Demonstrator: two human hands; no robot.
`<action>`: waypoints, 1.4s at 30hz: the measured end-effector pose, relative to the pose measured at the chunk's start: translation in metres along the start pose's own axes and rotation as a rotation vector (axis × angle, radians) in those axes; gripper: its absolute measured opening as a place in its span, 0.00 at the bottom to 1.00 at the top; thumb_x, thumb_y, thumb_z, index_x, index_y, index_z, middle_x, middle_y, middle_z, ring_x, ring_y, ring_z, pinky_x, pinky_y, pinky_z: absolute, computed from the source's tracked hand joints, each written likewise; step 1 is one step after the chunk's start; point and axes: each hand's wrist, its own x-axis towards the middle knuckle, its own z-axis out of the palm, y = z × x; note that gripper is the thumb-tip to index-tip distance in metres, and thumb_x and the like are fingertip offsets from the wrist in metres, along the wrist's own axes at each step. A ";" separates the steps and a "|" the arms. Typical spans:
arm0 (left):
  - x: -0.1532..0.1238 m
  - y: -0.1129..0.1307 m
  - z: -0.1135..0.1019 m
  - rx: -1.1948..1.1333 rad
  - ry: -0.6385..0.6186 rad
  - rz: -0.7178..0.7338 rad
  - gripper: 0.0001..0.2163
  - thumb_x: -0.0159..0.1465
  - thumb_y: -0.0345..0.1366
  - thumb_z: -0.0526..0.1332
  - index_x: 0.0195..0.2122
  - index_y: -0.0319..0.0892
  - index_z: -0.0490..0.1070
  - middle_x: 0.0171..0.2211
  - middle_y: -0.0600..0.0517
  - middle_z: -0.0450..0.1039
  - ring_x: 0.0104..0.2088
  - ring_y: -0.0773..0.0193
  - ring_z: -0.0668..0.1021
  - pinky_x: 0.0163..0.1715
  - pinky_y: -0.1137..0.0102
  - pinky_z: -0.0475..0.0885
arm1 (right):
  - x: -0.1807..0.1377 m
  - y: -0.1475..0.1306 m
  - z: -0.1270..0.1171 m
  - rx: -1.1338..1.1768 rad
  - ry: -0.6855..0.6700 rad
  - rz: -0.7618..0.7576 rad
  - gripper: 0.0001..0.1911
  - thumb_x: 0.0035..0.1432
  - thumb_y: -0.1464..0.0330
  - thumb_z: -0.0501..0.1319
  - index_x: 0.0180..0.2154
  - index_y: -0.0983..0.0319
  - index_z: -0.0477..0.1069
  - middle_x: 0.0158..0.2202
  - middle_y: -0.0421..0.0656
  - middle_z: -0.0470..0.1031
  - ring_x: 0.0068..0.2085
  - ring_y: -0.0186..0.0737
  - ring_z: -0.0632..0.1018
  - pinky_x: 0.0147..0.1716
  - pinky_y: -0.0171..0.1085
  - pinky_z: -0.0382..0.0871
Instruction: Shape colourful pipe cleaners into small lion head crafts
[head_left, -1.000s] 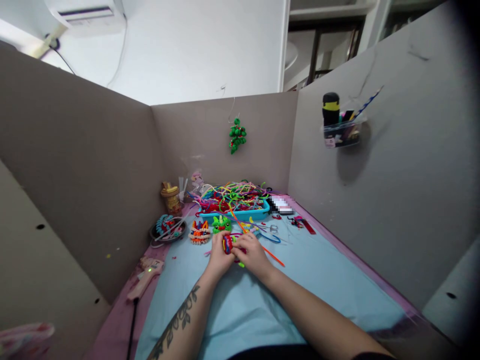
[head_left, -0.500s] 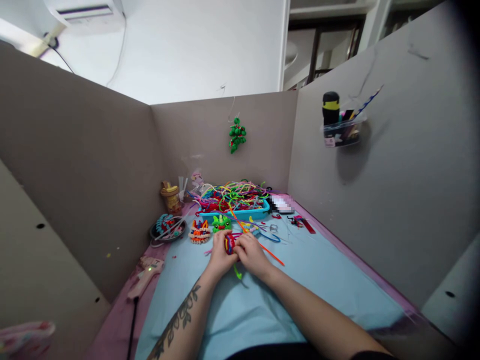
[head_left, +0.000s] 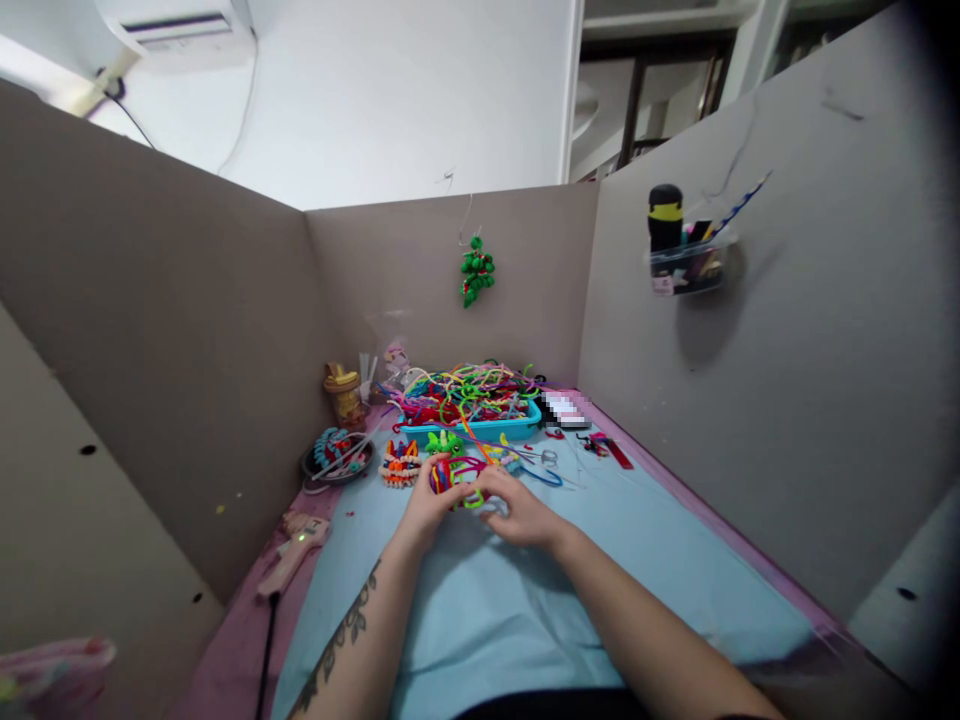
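Note:
My left hand [head_left: 424,508] and my right hand [head_left: 517,510] meet over a light blue cloth [head_left: 525,620]. Between them sits a small multicoloured pipe-cleaner figure [head_left: 444,476], red, blue and yellow, held by the curled fingers of my left hand. My right hand pinches a green pipe-cleaner strand [head_left: 472,500] coming off the figure. My left forearm bears a dark tattoo. Just behind the hands lie a green pipe-cleaner creature [head_left: 444,442] and an orange striped one [head_left: 400,464].
A blue tray [head_left: 480,430] piled with coloured pipe cleaners stands at the back. A dark bowl [head_left: 337,458] and a yellow-lidded jar [head_left: 343,392] are back left; a pink glue gun [head_left: 289,555] lies left. Grey cardboard walls enclose three sides; a green ornament [head_left: 475,272] hangs behind.
Both hands shifted slightly left and back. The figure tipped toward the left hand, and the green strand came up from the cloth into my right fingers.

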 end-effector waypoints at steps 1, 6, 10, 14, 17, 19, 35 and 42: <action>0.001 -0.001 0.000 -0.017 0.019 -0.008 0.29 0.47 0.39 0.68 0.49 0.43 0.60 0.36 0.51 0.73 0.33 0.64 0.76 0.33 0.71 0.70 | 0.000 -0.002 0.001 0.001 -0.037 -0.008 0.17 0.46 0.77 0.58 0.41 0.59 0.70 0.36 0.42 0.72 0.40 0.41 0.71 0.43 0.40 0.64; 0.004 -0.006 -0.002 -0.021 0.066 -0.007 0.27 0.49 0.40 0.67 0.48 0.43 0.59 0.33 0.53 0.72 0.31 0.66 0.75 0.33 0.71 0.69 | 0.001 -0.010 0.010 0.070 -0.001 0.071 0.06 0.56 0.68 0.57 0.30 0.60 0.72 0.29 0.42 0.74 0.33 0.36 0.73 0.37 0.37 0.66; 0.006 -0.007 -0.004 0.097 0.145 0.047 0.24 0.51 0.42 0.65 0.47 0.43 0.60 0.38 0.50 0.70 0.38 0.62 0.74 0.40 0.67 0.68 | 0.000 -0.003 0.004 0.387 0.172 0.222 0.13 0.55 0.59 0.59 0.29 0.62 0.72 0.27 0.42 0.74 0.29 0.36 0.74 0.31 0.35 0.67; 0.007 -0.008 -0.006 0.370 0.209 0.154 0.25 0.47 0.38 0.67 0.46 0.43 0.64 0.42 0.49 0.67 0.45 0.57 0.70 0.48 0.62 0.64 | -0.003 0.007 -0.007 0.669 0.356 0.266 0.17 0.49 0.53 0.62 0.27 0.61 0.71 0.22 0.41 0.71 0.25 0.35 0.71 0.26 0.35 0.66; 0.007 -0.009 -0.004 0.535 0.208 0.248 0.25 0.44 0.33 0.67 0.45 0.43 0.66 0.43 0.48 0.65 0.49 0.54 0.67 0.51 0.59 0.60 | -0.004 0.003 -0.012 0.754 0.171 0.237 0.18 0.47 0.52 0.63 0.25 0.61 0.71 0.20 0.41 0.71 0.25 0.36 0.72 0.26 0.36 0.67; 0.007 -0.010 -0.003 0.559 0.190 0.271 0.25 0.42 0.30 0.66 0.44 0.43 0.67 0.44 0.48 0.65 0.50 0.54 0.67 0.52 0.59 0.60 | -0.004 -0.002 -0.012 0.749 -0.062 0.195 0.18 0.47 0.53 0.63 0.27 0.62 0.73 0.23 0.42 0.73 0.28 0.39 0.74 0.29 0.38 0.69; -0.005 -0.001 0.006 0.053 -0.197 -0.152 0.30 0.42 0.28 0.66 0.47 0.42 0.60 0.33 0.54 0.70 0.31 0.65 0.74 0.32 0.71 0.69 | 0.002 0.013 0.005 -0.223 0.129 -0.051 0.10 0.55 0.73 0.58 0.39 0.57 0.73 0.35 0.43 0.75 0.40 0.42 0.70 0.42 0.43 0.61; -0.003 -0.009 0.007 0.180 -0.177 -0.002 0.28 0.43 0.28 0.64 0.47 0.41 0.60 0.34 0.53 0.70 0.32 0.65 0.74 0.33 0.71 0.69 | 0.002 0.005 0.010 -0.176 0.176 0.022 0.06 0.53 0.74 0.57 0.30 0.59 0.71 0.30 0.42 0.73 0.36 0.40 0.70 0.39 0.40 0.61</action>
